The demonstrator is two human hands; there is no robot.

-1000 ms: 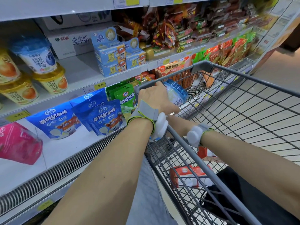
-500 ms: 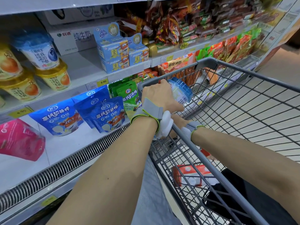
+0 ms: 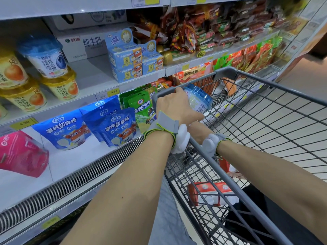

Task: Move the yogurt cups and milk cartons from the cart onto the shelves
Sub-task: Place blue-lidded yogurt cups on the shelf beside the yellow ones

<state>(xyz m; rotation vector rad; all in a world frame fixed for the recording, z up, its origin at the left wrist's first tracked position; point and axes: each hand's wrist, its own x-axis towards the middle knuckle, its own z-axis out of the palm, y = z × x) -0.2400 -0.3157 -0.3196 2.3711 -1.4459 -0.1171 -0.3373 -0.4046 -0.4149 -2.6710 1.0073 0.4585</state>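
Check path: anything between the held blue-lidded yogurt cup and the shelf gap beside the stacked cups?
Only the grey cart rim beside the blue-lidded yogurt cup, held by the left hand. The white shelf is bare beside the stacked cups.

Both forearms are bare, with no sleeves showing. The left hand [image 3: 174,106] wears a grey fabric wrist strap [image 3: 163,124] edged in lime-green piping, with a rounded, glossy white plastic module [image 3: 181,138] fixed at its 4 o'clock side. The right hand [image 3: 198,130] is mostly hidden; its wrist carries a matching white module [image 3: 209,145] on a grey band [image 3: 223,140] with the same lime-green trim. Grey trousers [image 3: 166,209] cover the leg below.
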